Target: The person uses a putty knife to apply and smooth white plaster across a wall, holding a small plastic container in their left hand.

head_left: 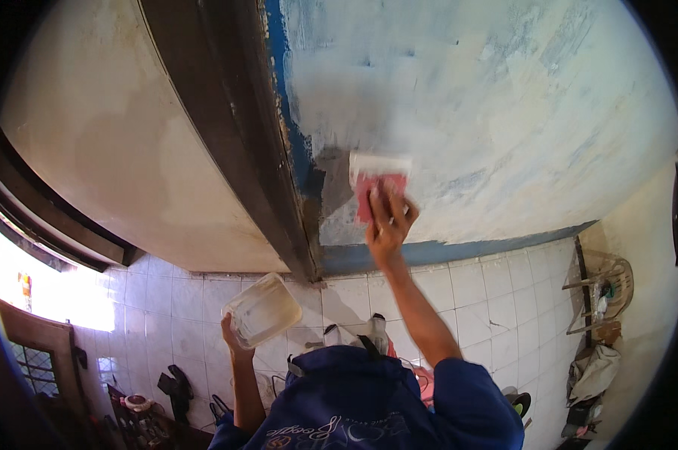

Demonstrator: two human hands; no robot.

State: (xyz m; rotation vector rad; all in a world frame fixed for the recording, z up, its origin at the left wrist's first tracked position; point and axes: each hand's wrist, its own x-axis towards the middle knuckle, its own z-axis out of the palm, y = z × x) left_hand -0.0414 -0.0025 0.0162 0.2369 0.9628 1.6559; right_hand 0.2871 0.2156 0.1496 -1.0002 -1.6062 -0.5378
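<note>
My right hand [387,217] grips a pink flat spreader [366,199] with white paste along its upper edge, held against the patchy white-coated wall [504,105]. A narrow band of blue paint [279,52] shows beside a dark vertical frame [204,82], and more blue runs along the wall's bottom. At the lower left, my left hand [236,334] holds a translucent rectangular plastic container [264,306] smeared with whitish material.
A white tiled floor [489,307] lies below. At right are a plastic chair [616,289] and draped cloth [590,375] by another wall. A bright opening [31,285], a wooden door [54,360] and a low table with items [151,420] are at left.
</note>
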